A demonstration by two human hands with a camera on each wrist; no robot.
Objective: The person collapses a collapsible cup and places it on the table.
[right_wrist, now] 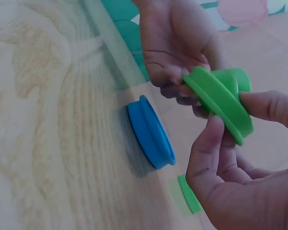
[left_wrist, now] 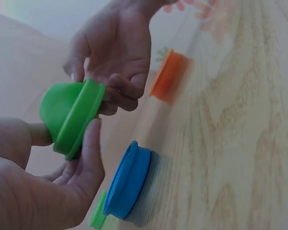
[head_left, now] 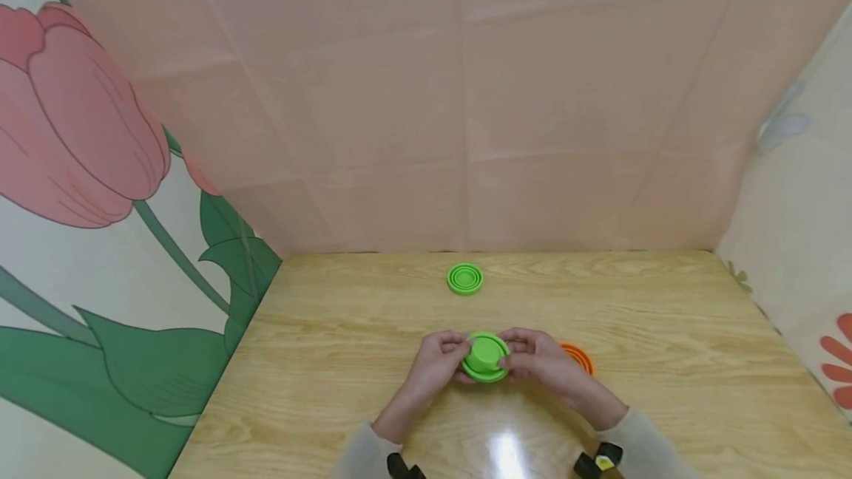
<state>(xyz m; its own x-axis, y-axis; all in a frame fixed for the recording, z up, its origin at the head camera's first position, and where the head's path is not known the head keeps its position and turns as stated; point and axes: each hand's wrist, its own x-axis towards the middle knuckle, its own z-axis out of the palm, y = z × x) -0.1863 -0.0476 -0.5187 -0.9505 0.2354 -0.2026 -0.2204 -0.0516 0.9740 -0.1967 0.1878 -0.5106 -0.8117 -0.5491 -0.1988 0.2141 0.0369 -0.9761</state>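
Between both hands is a green collapsible cup (head_left: 486,355), held off the table with its base partly pushed out from the wide rim. My left hand (head_left: 434,362) pinches its left side, thumb on the raised part and fingers at the rim. The right hand (head_left: 544,367) pinches the opposite side, its thumb pressing by the base in the right wrist view. A blue collapsed cup (left_wrist: 129,182) sits on the table beyond the held cup; it is hidden in the head view. An orange collapsed cup (head_left: 580,358) lies beside the right hand, partly covered by it.
Farther back on the wood-grain table (head_left: 359,301) lies another green collapsed cup (head_left: 465,279). A pinkish sheet (head_left: 459,109) stands behind the table's back edge. Flower-patterned panels stand at the left and right sides.
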